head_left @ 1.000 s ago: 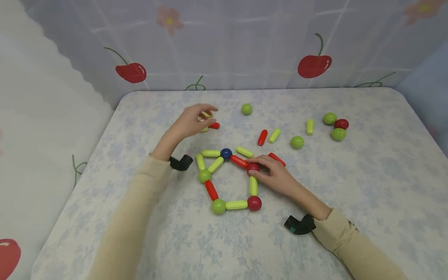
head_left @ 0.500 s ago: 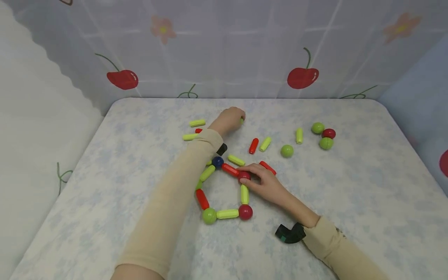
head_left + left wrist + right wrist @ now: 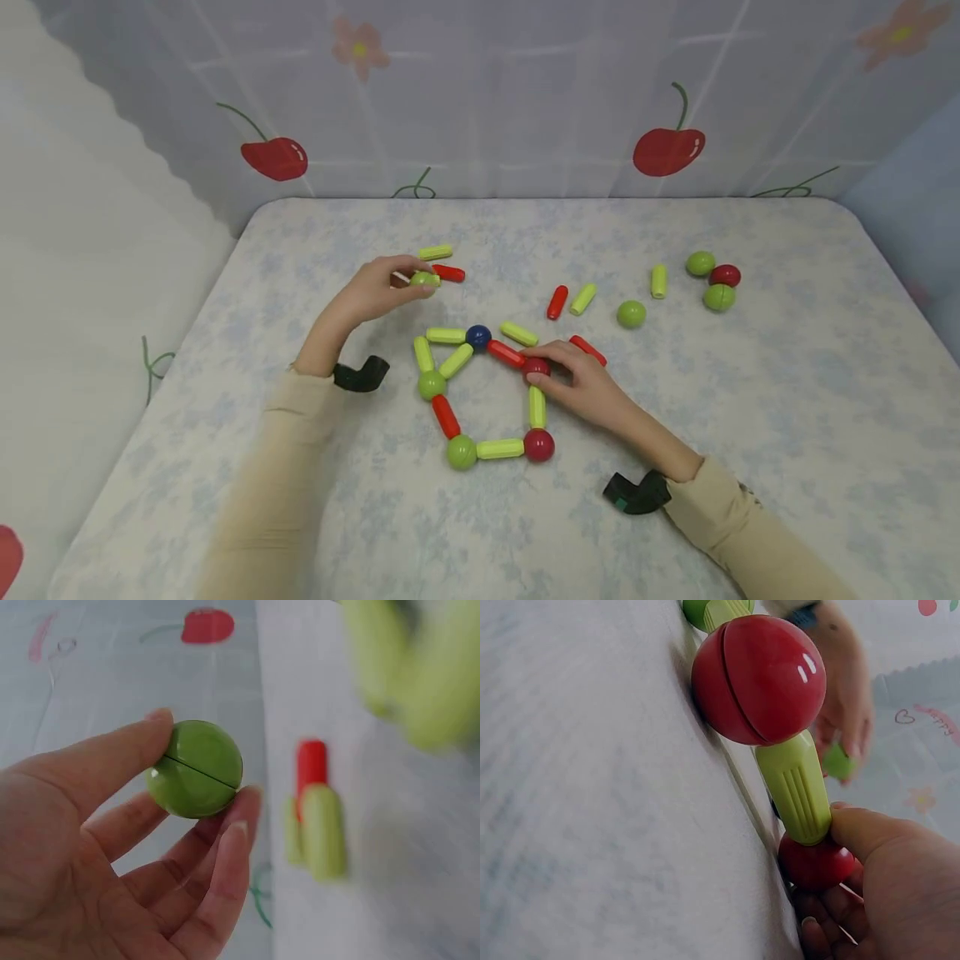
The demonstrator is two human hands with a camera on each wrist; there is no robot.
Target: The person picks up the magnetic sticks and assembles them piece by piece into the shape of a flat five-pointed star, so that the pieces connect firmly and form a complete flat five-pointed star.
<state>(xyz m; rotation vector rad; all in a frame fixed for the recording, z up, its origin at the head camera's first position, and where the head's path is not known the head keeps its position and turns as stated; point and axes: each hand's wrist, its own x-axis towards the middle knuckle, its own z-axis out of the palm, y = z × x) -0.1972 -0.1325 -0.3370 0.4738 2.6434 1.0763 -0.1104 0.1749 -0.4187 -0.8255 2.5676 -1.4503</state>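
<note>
Between thumb and fingertips, my left hand [image 3: 375, 292] pinches a green ball [image 3: 196, 771] with a dark seam, raised off the table. My right hand [image 3: 588, 383] grips a red ball [image 3: 817, 862] at the right corner of a ring of sticks and balls. From that ball a yellow-green stick [image 3: 537, 407] runs to another red ball [image 3: 538, 445], and a red stick [image 3: 507, 354] leads to a blue ball [image 3: 478, 337]. Two green balls, one the lower green ball [image 3: 461, 452], complete the ring's left side. Yellow-green sticks form a small triangle at upper left.
Behind the left hand lie a red stick [image 3: 450, 273] and yellow-green sticks. A loose yellow-green stick [image 3: 518, 334] lies just outside the ring. Further right are a red stick [image 3: 557, 302], a green ball [image 3: 632, 314] and a cluster with a red ball [image 3: 725, 276].
My left hand reached right to the green ball at the back, took hold of it and carried it back left. My right hand has stayed on the red ball.
</note>
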